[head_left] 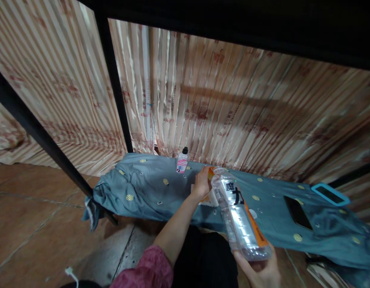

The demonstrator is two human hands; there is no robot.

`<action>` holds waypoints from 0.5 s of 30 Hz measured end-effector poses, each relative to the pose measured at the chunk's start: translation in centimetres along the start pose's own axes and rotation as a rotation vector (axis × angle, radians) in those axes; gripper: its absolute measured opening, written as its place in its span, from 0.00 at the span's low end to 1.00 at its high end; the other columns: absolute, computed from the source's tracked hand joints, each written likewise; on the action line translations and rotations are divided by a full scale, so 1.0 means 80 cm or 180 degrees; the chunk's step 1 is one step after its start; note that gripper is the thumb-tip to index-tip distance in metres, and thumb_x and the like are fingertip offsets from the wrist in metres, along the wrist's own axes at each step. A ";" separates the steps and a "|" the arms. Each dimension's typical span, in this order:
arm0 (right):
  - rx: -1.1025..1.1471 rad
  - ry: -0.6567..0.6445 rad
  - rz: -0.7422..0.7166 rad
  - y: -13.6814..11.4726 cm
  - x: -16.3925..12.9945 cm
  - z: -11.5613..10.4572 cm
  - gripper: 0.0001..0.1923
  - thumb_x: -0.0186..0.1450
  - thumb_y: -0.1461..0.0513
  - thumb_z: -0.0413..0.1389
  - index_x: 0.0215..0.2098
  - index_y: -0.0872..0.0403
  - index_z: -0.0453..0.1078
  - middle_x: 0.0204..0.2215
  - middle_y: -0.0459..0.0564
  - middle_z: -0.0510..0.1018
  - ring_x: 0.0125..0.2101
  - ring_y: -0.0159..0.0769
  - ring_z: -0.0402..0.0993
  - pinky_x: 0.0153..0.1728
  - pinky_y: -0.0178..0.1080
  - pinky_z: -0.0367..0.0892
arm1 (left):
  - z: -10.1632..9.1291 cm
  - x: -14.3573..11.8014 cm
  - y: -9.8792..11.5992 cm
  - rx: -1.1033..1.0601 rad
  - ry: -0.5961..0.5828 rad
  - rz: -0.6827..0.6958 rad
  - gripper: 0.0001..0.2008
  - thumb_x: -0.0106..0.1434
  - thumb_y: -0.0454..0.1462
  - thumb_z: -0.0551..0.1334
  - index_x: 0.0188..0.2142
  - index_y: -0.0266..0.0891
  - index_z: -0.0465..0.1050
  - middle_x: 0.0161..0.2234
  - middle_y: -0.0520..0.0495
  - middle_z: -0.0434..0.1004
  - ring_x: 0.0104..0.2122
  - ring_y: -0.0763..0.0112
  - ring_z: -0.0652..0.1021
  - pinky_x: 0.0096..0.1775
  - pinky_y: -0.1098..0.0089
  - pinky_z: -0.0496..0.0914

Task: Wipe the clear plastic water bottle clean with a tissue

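A large clear plastic bottle (233,208) with black characters and an orange strip is tilted in front of me. My right hand (259,270) is closed around its base, with the fingers partly hidden behind it. At the far end of the bottle, my left hand (202,183) closes on an orange cap (211,173) by the mouth. Whether the cap still sits on the neck cannot be made out. Below that hand, a white and orange wrapper (211,201) lies on the bench, partly covered by the hand and bottle.
The bench (149,188) wears a grey-green patterned cloth. On it are a small pink-labelled bottle (182,162) with a black top, a dark phone (298,213) and a blue-framed tablet (330,194). Striped curtains (203,100) hang behind. Black frame posts (113,76) stand left; a white cable end (70,272) shows below.
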State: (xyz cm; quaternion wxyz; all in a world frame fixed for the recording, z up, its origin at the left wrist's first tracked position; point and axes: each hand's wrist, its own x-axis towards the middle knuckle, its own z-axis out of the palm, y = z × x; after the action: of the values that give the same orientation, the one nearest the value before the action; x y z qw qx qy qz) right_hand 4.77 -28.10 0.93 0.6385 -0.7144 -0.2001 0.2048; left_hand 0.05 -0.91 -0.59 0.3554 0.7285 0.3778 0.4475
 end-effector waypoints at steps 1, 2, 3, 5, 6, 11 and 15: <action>-0.0008 0.0030 0.0004 -0.001 -0.001 0.001 0.48 0.43 0.45 0.77 0.55 0.51 0.66 0.45 0.51 0.82 0.42 0.50 0.83 0.43 0.44 0.79 | -0.001 0.000 0.001 -0.0035 0.0005 -0.0007 0.15 0.65 0.35 0.68 0.51 0.41 0.77 0.51 0.42 0.84 0.50 0.55 0.84 0.57 0.55 0.77; -0.0011 0.0052 0.0003 -0.002 -0.002 0.001 0.48 0.43 0.45 0.77 0.56 0.51 0.66 0.44 0.51 0.82 0.41 0.49 0.83 0.42 0.44 0.79 | -0.001 -0.001 0.002 -0.0070 0.0011 -0.0013 0.15 0.65 0.35 0.67 0.51 0.41 0.77 0.51 0.42 0.84 0.49 0.56 0.84 0.56 0.56 0.77; -0.0014 0.0062 -0.0011 -0.003 -0.002 0.001 0.48 0.42 0.45 0.77 0.56 0.51 0.66 0.44 0.51 0.82 0.40 0.49 0.83 0.42 0.44 0.79 | -0.001 -0.001 0.003 -0.0097 0.0020 -0.0022 0.15 0.65 0.35 0.68 0.51 0.41 0.77 0.51 0.42 0.84 0.49 0.56 0.84 0.56 0.56 0.77; -0.0020 0.0053 -0.0070 -0.003 -0.003 0.001 0.48 0.43 0.44 0.77 0.56 0.51 0.66 0.44 0.50 0.83 0.40 0.48 0.83 0.42 0.44 0.79 | -0.001 -0.001 0.004 -0.0104 0.0036 -0.0044 0.15 0.65 0.36 0.68 0.51 0.41 0.78 0.50 0.42 0.84 0.49 0.56 0.84 0.56 0.57 0.77; -0.0034 0.0049 -0.0103 -0.003 -0.003 0.001 0.48 0.43 0.44 0.77 0.55 0.51 0.66 0.44 0.50 0.83 0.41 0.48 0.83 0.43 0.43 0.79 | -0.001 -0.002 0.005 -0.0087 0.0033 -0.0050 0.15 0.65 0.37 0.69 0.51 0.41 0.78 0.50 0.42 0.84 0.49 0.55 0.84 0.56 0.57 0.77; -0.0179 0.0039 -0.0198 -0.003 -0.003 0.000 0.47 0.45 0.39 0.75 0.54 0.50 0.66 0.41 0.48 0.82 0.39 0.47 0.84 0.41 0.42 0.79 | -0.002 -0.003 0.007 -0.0011 -0.0024 -0.0019 0.16 0.65 0.36 0.69 0.52 0.39 0.77 0.53 0.39 0.84 0.51 0.52 0.83 0.57 0.55 0.77; -0.0148 0.0063 -0.0169 -0.003 -0.002 0.000 0.47 0.45 0.39 0.75 0.53 0.50 0.66 0.39 0.47 0.82 0.37 0.45 0.83 0.38 0.41 0.79 | -0.001 -0.002 0.006 0.0008 -0.0020 -0.0016 0.17 0.64 0.34 0.68 0.53 0.39 0.77 0.53 0.39 0.84 0.51 0.54 0.84 0.57 0.55 0.77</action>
State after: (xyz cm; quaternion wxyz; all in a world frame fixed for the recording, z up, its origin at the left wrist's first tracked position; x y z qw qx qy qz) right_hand 4.59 -28.16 1.15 0.6289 -0.7254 -0.2174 0.1760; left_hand 0.01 -1.23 -0.21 0.3568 0.7294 0.3791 0.4439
